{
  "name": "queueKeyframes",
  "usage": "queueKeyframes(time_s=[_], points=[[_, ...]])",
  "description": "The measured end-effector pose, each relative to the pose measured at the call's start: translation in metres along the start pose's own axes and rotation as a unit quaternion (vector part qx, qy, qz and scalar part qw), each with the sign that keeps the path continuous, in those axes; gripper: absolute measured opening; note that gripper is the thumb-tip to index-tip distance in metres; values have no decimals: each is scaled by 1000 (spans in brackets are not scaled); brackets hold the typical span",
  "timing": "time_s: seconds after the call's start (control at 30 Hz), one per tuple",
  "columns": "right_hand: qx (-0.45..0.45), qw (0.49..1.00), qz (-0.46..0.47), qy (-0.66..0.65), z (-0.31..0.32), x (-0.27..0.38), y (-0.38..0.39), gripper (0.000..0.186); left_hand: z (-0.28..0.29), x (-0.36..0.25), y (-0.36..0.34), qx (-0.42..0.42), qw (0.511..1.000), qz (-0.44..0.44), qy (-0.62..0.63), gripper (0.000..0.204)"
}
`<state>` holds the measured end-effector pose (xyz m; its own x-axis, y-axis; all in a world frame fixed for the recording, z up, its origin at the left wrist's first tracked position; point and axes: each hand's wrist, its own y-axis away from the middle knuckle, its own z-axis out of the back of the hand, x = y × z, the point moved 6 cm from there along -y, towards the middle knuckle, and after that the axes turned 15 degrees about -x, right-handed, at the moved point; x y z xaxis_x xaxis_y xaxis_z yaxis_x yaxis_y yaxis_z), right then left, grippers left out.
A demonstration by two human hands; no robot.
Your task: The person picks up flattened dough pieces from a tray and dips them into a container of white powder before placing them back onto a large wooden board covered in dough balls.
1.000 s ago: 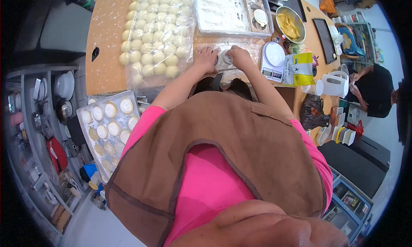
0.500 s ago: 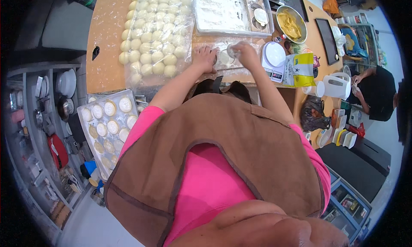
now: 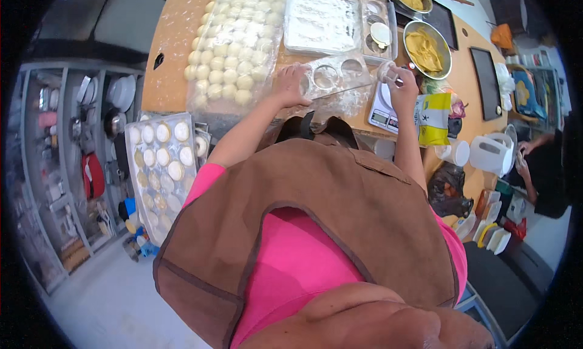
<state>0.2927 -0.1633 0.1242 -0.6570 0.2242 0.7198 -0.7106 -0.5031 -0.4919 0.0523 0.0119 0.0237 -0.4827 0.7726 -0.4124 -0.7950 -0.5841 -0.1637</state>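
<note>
One perforated board point(image 3: 339, 76): set aslant just in from the near edge of the table point(image 3: 173, 48), left end at the left hand point(image 3: 293, 85); lifted or lying flat, hard to tell at this size.
Board trouble: could tip, twist or skid across the floury patch point(image 3: 351, 101), judging by support from one end only.
Clear cup point(image 3: 386, 71): aloft by the scale point(image 3: 379, 115), right of the board and inward from the near edge.
Cup trouble: could clip the scale or the bowl point(image 3: 446, 59) of yellow filling through a low or wide swing; could slide out under a slack pinch on so smooth a wall.
Dough balls point(image 3: 231, 64): under plastic, left of the left hand; could be dented by a careless leftward shove of the board.
Left hand pose: palm down, fingers toward the far edge, thumb nearer the body; grip clamped on the board's left end.
Right hand point(image 3: 403, 85) pose: raised, fingers curled leftward; grip closed around the cup.
Forearms: left slanting inward to the board, right reaching almost straight toward the far edge.
</note>
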Motion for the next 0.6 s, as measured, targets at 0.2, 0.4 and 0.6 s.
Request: queueKeyframes(time_s=[0.2, 0.4, 0.6], points=[[246, 965, 76, 53, -60, -37, 25, 28, 52, -5, 44, -102, 968, 171, 152, 100], [403, 881, 190, 157, -108, -36, 61, 41, 86, 2, 146, -332, 847, 328, 254, 97], [400, 808, 417, 111, -143, 10, 107, 72, 103, -2, 260, -469, 764, 391, 209, 95]])
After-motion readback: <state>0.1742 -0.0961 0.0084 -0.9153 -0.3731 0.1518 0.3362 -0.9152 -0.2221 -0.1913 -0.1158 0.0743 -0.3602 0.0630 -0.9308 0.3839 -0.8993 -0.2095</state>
